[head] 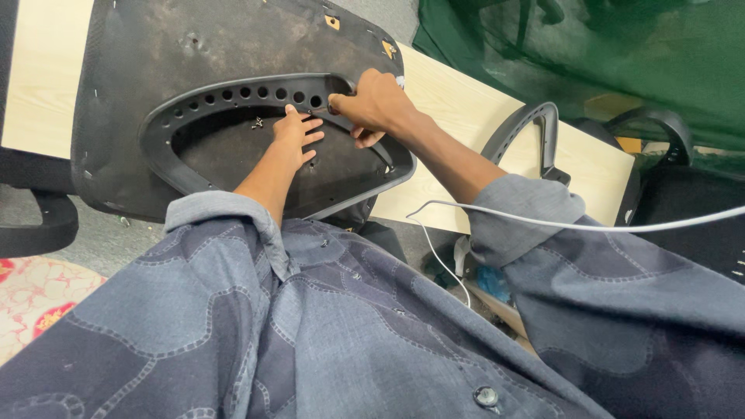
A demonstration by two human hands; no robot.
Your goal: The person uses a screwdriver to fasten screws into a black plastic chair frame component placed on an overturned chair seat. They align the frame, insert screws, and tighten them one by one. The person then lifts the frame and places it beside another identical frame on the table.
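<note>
Looking down past our grey patterned shirt (310, 326), we see an upturned black chair seat (155, 93) lying on a pale wooden board (466, 116), its dark underside facing up. Over that underside sits a curved black plastic frame (186, 109) with a row of round holes along its upper arc. Our left hand (296, 133) lies flat inside the frame's opening, fingers spread and loose, pressing on the seat's underside and gripping nothing. Our right hand (376, 101) is curled closed at the frame's upper right corner, just beside the last holes; it appears to pinch something small there, but we cannot tell what it holds. The two hands are close together, nearly touching. A small metal screw (257, 122) lies on the underside just left of the left hand's fingers. To the right, a loose black armrest (528, 132) rests on the board, and another dark chair (675, 178) stands beyond it against a green tarpaulin (621, 54). A white cable (574, 225) runs across our right sleeve. At the lower left, a red and cream mat (35, 299) covers the floor.
</note>
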